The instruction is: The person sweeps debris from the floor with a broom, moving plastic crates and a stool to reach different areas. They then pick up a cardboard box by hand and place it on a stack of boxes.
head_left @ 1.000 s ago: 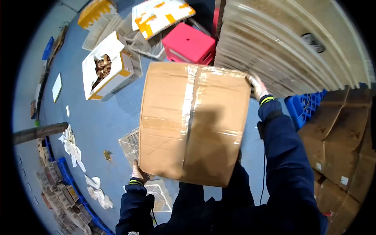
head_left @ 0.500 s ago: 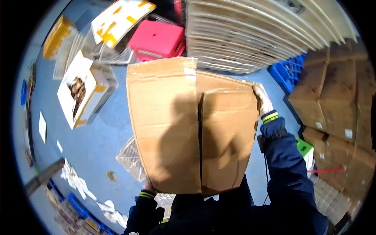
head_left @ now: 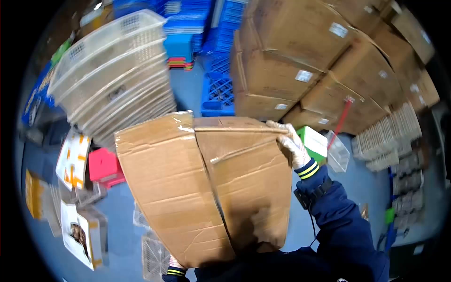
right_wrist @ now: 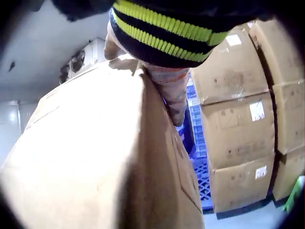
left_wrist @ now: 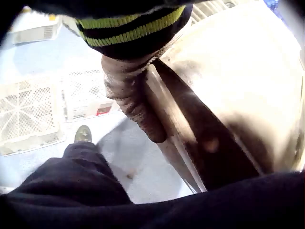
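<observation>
A large cardboard box (head_left: 164, 178), with a dark seam between its flaps and bits of clear tape along the far edge, is held up in front of the body. My right hand (head_left: 292, 146), in a pale knit glove, grips the box's far right corner. In the right wrist view the fingers (right_wrist: 174, 98) bend over that corner and down the side. My left hand (head_left: 175, 262) is at the near left corner, mostly hidden by the box. The left wrist view shows the gloved fingers (left_wrist: 131, 98) wrapped around the box's lower edge.
Stacked cartons (head_left: 277, 70) stand ahead to the right, beside a blue plastic pallet (head_left: 218, 94). Nested white crates (head_left: 117, 80) rise at the left, near a red stool (head_left: 104, 165) and a foam box (head_left: 75, 235). A green-and-white box (head_left: 314, 143) lies right of my right hand.
The view has swung right, bringing the stacked cartons ahead. The box has been turned from its taped face to one with parted flaps, and it is tilted. Both hands stay on it.
</observation>
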Demonstrator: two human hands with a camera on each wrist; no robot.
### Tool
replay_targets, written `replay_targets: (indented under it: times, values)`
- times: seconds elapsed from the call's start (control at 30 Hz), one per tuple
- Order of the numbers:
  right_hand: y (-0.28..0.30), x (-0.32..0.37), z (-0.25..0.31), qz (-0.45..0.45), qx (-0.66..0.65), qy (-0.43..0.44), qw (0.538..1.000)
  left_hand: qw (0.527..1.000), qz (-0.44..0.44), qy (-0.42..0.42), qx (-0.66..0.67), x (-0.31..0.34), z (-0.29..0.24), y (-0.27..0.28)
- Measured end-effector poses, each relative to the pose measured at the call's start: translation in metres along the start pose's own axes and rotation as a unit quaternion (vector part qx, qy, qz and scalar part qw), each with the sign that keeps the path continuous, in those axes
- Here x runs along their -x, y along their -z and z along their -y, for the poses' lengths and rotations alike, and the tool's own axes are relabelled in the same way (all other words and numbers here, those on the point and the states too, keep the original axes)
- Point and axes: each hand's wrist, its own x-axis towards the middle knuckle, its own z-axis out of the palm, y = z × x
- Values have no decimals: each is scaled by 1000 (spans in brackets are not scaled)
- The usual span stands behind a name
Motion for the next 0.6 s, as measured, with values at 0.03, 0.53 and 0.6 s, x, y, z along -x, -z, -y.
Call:
replay_targets:
  times: [0.03, 0.53, 0.6]
  values:
    - [8, 16, 31, -11, 17, 23, 1000, 999, 19, 4, -35, -1, -4, -35]
    - [79, 185, 419, -163, 447, 372, 797, 943, 316, -26, -101, -136, 72, -359]
    - [81, 192, 456, -154, 497, 382, 764, 933, 353, 53, -40, -158, 78, -423]
